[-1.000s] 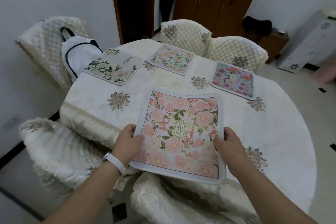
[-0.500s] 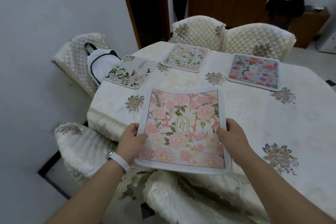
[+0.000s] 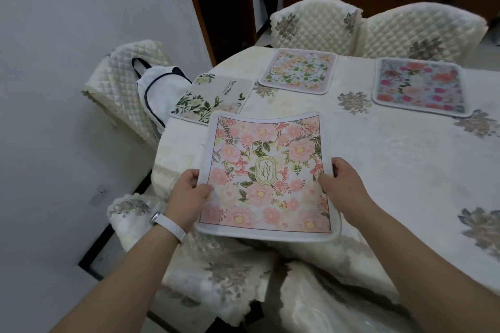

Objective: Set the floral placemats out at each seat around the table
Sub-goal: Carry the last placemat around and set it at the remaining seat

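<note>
I hold a pink floral placemat point(image 3: 266, 173) with a gold oval label over the near left edge of the round table point(image 3: 392, 165). My left hand point(image 3: 189, 196) grips its left edge and my right hand point(image 3: 342, 186) grips its right edge. The mat is lifted and slightly bowed, its near edge past the table rim. Three other mats lie flat on the table: a green-leaf one point(image 3: 213, 98) at the left, a pastel one point(image 3: 299, 70) at the far middle, and a bright pink-and-blue one point(image 3: 420, 86) at the far right.
Quilted cream chairs ring the table: two at the back point(image 3: 313, 24) point(image 3: 422, 27), one at the left point(image 3: 124, 84) holding a white bag point(image 3: 159, 89), and embroidered ones just below my hands point(image 3: 216, 273). A white wall is at the left, a dark doorway behind.
The pink placemat has risen off the cloth and now bows between my hands, shifted slightly left toward the table's edge. The camera has moved closer and turned right.
</note>
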